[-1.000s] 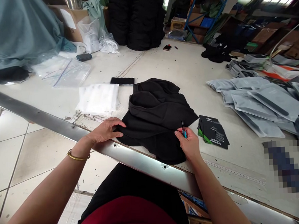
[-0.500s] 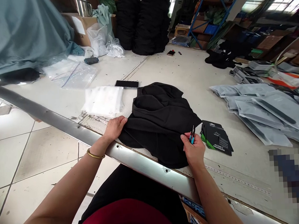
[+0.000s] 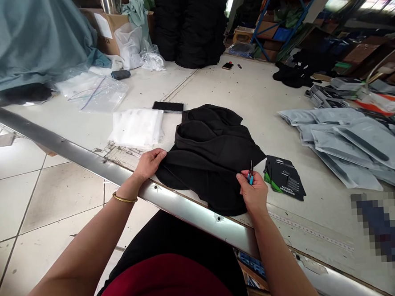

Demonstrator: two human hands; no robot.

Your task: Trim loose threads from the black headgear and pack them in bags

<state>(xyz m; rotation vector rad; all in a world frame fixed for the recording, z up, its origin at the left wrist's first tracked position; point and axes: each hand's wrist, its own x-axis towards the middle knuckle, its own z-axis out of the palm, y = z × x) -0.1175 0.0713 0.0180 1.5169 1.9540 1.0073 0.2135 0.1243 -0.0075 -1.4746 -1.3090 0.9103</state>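
Observation:
A black fabric garment (image 3: 211, 151) lies bunched on the white table near its metal front edge (image 3: 174, 203). My left hand (image 3: 150, 163) grips the garment's left border, fingers curled over the cloth. My right hand (image 3: 252, 191) rests at the garment's right border, closed on a small pair of snips with blue handles (image 3: 250, 175), blades pointing up. A gold bangle sits on my left wrist.
Black printed cards (image 3: 284, 179) lie right of the garment. A stack of clear bags (image 3: 136, 127) and a phone (image 3: 168, 106) lie to its left and behind. Grey packets (image 3: 347, 134) spread at the right. Black fabric stacks (image 3: 190, 25), boxes and teal cloth (image 3: 26, 38) stand at the back.
My left hand has slid from lying flat on the cloth to gripping its left border. My right hand keeps the snips at the right border; the view shifted slightly.

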